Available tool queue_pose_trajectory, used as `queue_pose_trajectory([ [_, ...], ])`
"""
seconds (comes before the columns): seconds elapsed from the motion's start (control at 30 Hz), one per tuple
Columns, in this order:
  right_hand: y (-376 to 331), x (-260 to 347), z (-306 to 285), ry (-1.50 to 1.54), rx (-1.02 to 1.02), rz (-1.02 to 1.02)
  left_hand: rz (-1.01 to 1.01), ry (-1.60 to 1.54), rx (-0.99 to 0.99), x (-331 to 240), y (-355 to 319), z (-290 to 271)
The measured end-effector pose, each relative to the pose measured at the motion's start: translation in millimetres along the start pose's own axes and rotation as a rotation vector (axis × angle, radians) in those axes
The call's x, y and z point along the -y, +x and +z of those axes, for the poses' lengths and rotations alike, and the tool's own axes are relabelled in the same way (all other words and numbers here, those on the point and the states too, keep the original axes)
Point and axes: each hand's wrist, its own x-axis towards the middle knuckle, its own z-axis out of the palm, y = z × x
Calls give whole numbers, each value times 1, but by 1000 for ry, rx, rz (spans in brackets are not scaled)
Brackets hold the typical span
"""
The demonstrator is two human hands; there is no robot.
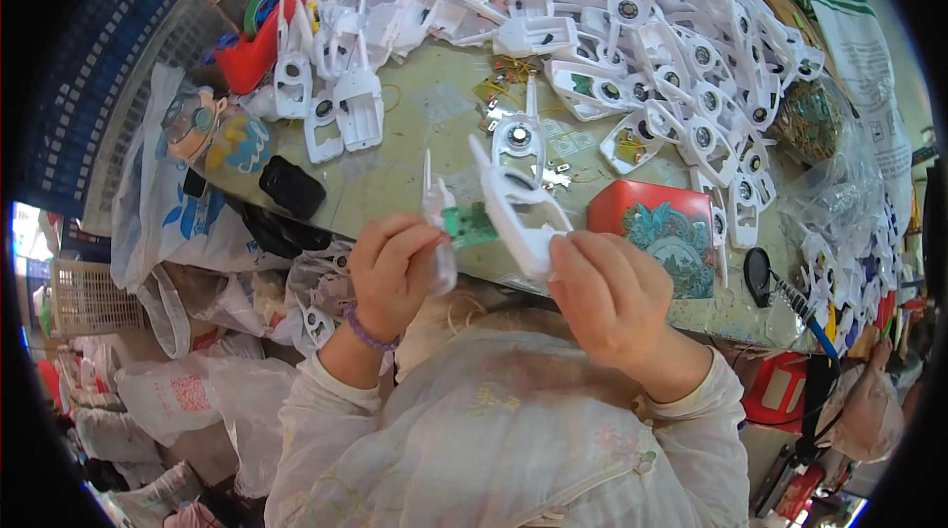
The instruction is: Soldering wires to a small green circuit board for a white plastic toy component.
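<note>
Here: left hand (392,271) one circuit board (468,224); right hand (609,296) one white shell (515,212).

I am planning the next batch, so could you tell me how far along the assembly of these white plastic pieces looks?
Done: a large heap of white shells with round fittings covers the far side of the table. In hand: the left hand holds a clear part with a green circuit board, and the right hand holds a white shell; the two are still apart. Left: loose small boards lie on the table.
</note>
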Motion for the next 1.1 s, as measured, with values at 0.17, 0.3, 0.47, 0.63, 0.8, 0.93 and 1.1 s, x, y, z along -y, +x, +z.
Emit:
queue_pose_trajectory([
  [0.17, -3, -5, -2, -61, 12, 109, -50, -128, 189, -7, 18, 26],
  [0.3, -11, -3, -4, -54, 66, 101, -108, -164, 228, -6, 2, 32],
  [0.47, -15, 12, 10, 5, 86, 42, -79, -20, 245, 3, -10, 13],
  [0.63, -17, 26, 43, 96, 58, 36, -152, 18, 242, 21, -28, 3],
  [0.8, -23, 25, 71, 148, 57, 56, 1, 188, 261, 32, -29, -12],
  [0.93, -23, 21, 81, 136, 87, 19, -127, 97, -41, 39, -42, -23],
  [1.1, -16, 21, 92, 208, 62, -11, 10, -50, 427, 23, 25, -53],
])
